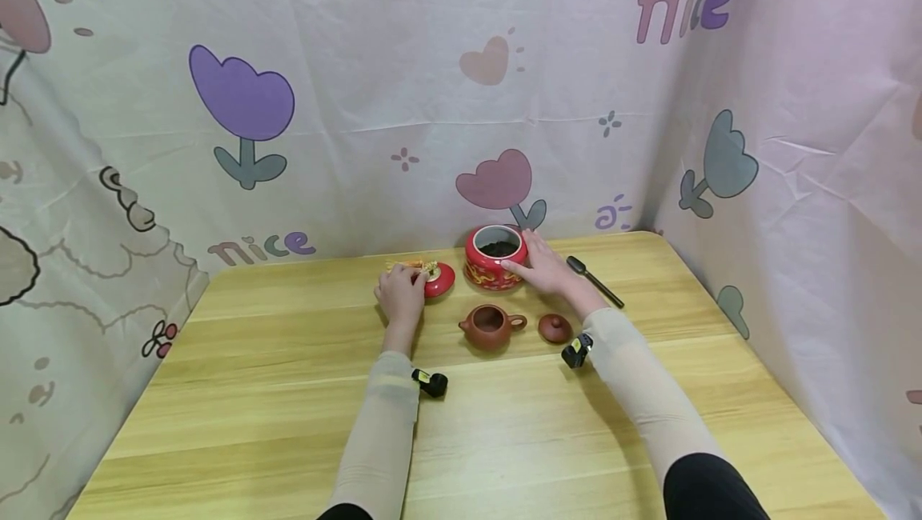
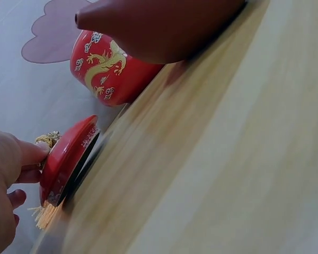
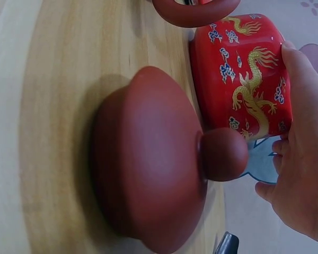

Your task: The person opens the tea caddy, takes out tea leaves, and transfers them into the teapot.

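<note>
My left hand (image 1: 401,296) pinches the gold knob of a red lid (image 2: 69,159), which has an orange tassel. In the left wrist view the lid is at the table surface, slightly tilted. A red jar (image 1: 494,274) with gold dragons stands uncovered at the back, dark loose contents (image 1: 499,249) inside. My right hand (image 1: 549,268) holds the jar's right side, thumb at the front by the rim and fingers round the far side. Before the jar sits a brown clay teapot (image 1: 488,330), its top uncovered. The teapot's lid (image 3: 164,159) lies to its right, knob up.
A dark scoop-like tool (image 1: 595,282) lies right of the jar, beyond my right wrist. The wooden table (image 1: 288,408) meets a printed cloth backdrop (image 1: 374,104) at the back and sides.
</note>
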Demonstrator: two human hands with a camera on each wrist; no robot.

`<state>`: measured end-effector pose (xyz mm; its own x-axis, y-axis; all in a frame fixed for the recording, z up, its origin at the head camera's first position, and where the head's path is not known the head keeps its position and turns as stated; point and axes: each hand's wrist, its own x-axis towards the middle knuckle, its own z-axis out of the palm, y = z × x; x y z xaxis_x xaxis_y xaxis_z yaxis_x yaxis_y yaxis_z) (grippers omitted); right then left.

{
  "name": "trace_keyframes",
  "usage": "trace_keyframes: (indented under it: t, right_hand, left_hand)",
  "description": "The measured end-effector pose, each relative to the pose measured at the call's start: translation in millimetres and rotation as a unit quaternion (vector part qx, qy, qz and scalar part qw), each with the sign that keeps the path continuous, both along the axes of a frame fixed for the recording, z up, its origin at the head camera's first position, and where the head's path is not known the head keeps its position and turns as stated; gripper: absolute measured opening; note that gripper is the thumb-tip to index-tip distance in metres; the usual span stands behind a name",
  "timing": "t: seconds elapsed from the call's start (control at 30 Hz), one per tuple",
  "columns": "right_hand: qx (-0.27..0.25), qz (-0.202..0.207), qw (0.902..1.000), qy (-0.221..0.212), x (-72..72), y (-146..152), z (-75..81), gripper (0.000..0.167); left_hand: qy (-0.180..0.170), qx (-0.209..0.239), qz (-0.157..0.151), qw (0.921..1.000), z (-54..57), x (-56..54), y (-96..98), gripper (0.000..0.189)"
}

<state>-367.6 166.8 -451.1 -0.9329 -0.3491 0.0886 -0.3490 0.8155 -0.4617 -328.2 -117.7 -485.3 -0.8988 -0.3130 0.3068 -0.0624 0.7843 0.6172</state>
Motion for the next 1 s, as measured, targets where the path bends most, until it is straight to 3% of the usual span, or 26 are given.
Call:
trace_keyframes:
  t: [0.5, 0.67, 1.0]
  right_hand:
    - [0.0, -0.002, 0.9999, -0.014, 3.4, 0, -5.1, 0.1]
    - [0.005, 0.001, 0.9999, -0.009, -0.1, -1, -2.8, 0.1]
    - [0.031, -0.002, 0.9995, -0.001, -1.9, 2, 8.5, 0.101]
  left_hand:
    - [-0.041, 0.014, 0.007, 0.999, -2.6, 7.9, 2.9, 0.029]
    - [-0.059, 0.018, 0.014, 0.998, 3.8, 6.7, 3.4, 0.028]
    - [-0.087, -0.028, -0.011, 0.9957, 17.2, 2.9, 2.0, 0.028]
